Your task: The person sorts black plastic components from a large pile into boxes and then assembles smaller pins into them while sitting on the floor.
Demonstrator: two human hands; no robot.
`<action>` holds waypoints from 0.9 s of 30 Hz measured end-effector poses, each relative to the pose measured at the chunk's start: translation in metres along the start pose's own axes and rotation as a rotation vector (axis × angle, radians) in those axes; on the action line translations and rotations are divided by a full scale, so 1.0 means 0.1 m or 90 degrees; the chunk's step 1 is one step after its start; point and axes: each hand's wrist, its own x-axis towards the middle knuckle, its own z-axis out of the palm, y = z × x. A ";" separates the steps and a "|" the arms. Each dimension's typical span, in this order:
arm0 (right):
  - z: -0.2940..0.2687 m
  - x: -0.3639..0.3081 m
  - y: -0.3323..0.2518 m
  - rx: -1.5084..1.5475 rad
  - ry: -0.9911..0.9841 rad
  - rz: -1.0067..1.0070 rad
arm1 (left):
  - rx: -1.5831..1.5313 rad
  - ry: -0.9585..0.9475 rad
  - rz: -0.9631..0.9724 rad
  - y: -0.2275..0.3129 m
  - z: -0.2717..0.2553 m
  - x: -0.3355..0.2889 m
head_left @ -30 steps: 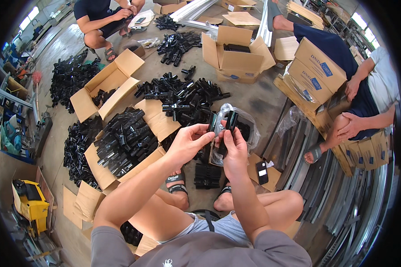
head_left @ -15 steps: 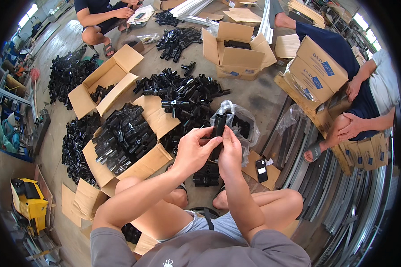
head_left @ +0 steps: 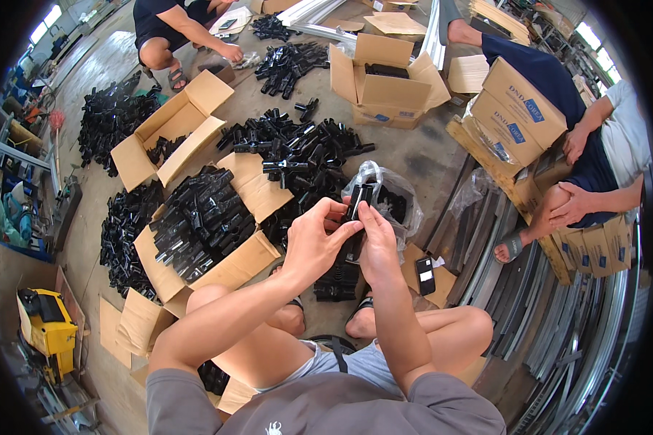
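Between my hands, in front of my knees, stands a glossy black tube-shaped fitting (head_left: 361, 194). My left hand (head_left: 316, 233) pinches it from the left with thumb and fingers. From the other side my right hand (head_left: 377, 243) grips it, thumb against its front; its lower part is partly hidden by my fingers. Just behind it lies a clear plastic bag (head_left: 406, 196) with small black pieces inside. Several black fittings (head_left: 336, 283) sit on the floor between my feet. A heap of similar fittings (head_left: 305, 156) spreads beyond my hands.
An open carton (head_left: 232, 270) packed with black fittings stands left of my knees; another carton (head_left: 134, 161) lies behind it. A phone (head_left: 425, 277) rests on cardboard at right, beside long metal profiles (head_left: 515, 304). One person crouches far left; another sits at right by stacked boxes (head_left: 519, 116).
The fitting has turned in my fingers, and its side now shows a bright slot or ridge. The crouching person at far left has reached a hand down toward the floor.
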 end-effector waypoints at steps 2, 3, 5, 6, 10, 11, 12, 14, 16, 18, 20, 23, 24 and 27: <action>0.02 -0.01 -0.01 0.022 -0.031 0.016 | 0.046 -0.006 -0.003 0.00 -0.01 0.00; 0.01 -0.01 0.00 0.023 -0.031 0.017 | 0.027 -0.009 0.014 -0.02 0.00 -0.02; -0.02 0.01 0.05 0.025 -0.001 0.005 | 0.009 -0.013 0.030 -0.10 0.03 -0.05; -0.04 0.01 0.05 0.025 0.000 0.004 | 0.011 0.017 0.058 -0.18 0.07 -0.08; -0.05 0.02 0.04 0.018 0.041 -0.013 | -0.047 -0.127 -0.042 -0.36 0.04 -0.03; -0.04 0.02 0.04 0.007 0.054 -0.026 | -0.155 -0.248 -0.124 -0.36 0.03 0.01; -0.04 0.02 0.03 0.006 0.055 -0.027 | -0.144 -0.250 -0.136 -0.24 -0.01 0.01; -0.01 0.00 0.00 -0.006 0.055 -0.049 | -0.170 -0.239 -0.110 -0.29 0.03 0.03; 0.02 -0.01 -0.02 -0.006 0.051 -0.061 | -0.195 -0.228 -0.085 -0.31 0.06 0.03; 0.02 -0.01 -0.03 -0.005 0.048 -0.074 | -0.170 -0.214 -0.065 -0.29 0.09 0.01; 0.00 -0.01 -0.05 0.001 -0.004 -0.073 | -0.158 -0.234 -0.067 -0.26 0.05 0.07; 0.01 -0.05 -0.13 0.033 -0.037 -0.027 | -0.164 -0.266 -0.081 -0.24 -0.04 0.10; 0.00 -0.05 -0.15 0.034 -0.036 -0.027 | -0.184 -0.280 -0.089 -0.23 -0.07 0.10; -0.03 -0.07 -0.20 0.010 -0.041 -0.017 | -0.128 -0.274 -0.097 -0.18 -0.12 0.11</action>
